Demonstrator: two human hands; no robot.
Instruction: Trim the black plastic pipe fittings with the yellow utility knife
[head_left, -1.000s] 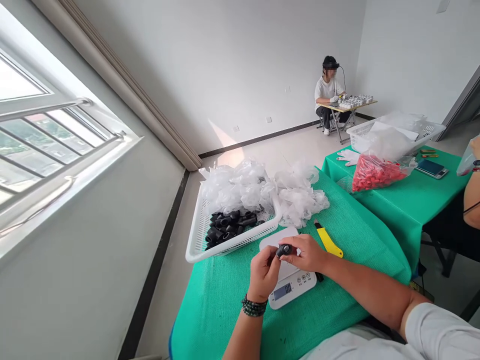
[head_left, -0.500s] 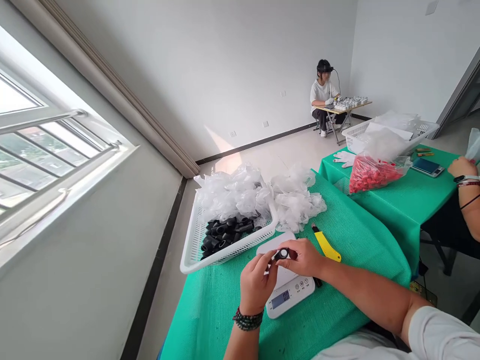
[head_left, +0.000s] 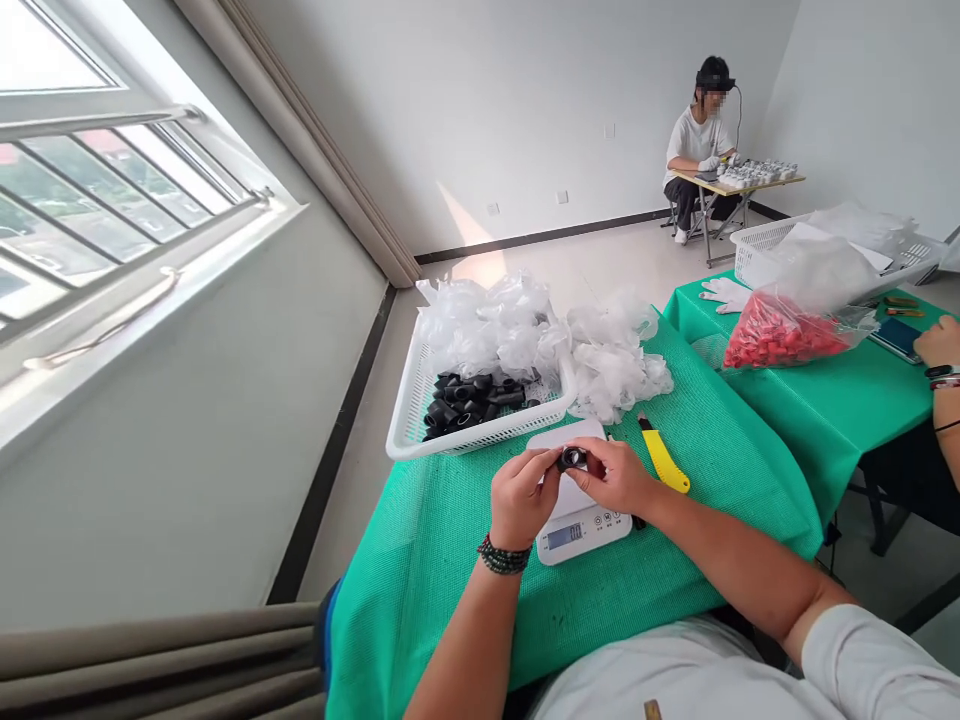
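Note:
Between both hands, above the white digital scale (head_left: 584, 545), is a black tubular fitting (head_left: 573, 458) with its round opening facing me. My left hand (head_left: 521, 497) grips its left side with thumb and fingers. On the other side my right hand (head_left: 616, 474) pinches it. The scale's display reads 0.0, and part of its plate is hidden by my hands. Right of the scale lies a yellow utility knife (head_left: 666, 462). Behind the hands a white basket (head_left: 480, 438) holds several black fittings (head_left: 469, 402) and crumpled clear plastic bags (head_left: 487, 325).
More clear bags (head_left: 619, 370) lie beside the basket on the green cloth (head_left: 720, 490). At right, another green table (head_left: 810, 415) bears a bag of red parts (head_left: 784, 335), a white glove (head_left: 726, 295) and a basket. A co-worker's hand (head_left: 939, 342) rests there; another person (head_left: 699, 145) sits farther back.
My view has tilted down and turned left, so everything sits higher and farther right. The fitting, still in both hands, has turned slightly and its opening shows more clearly.

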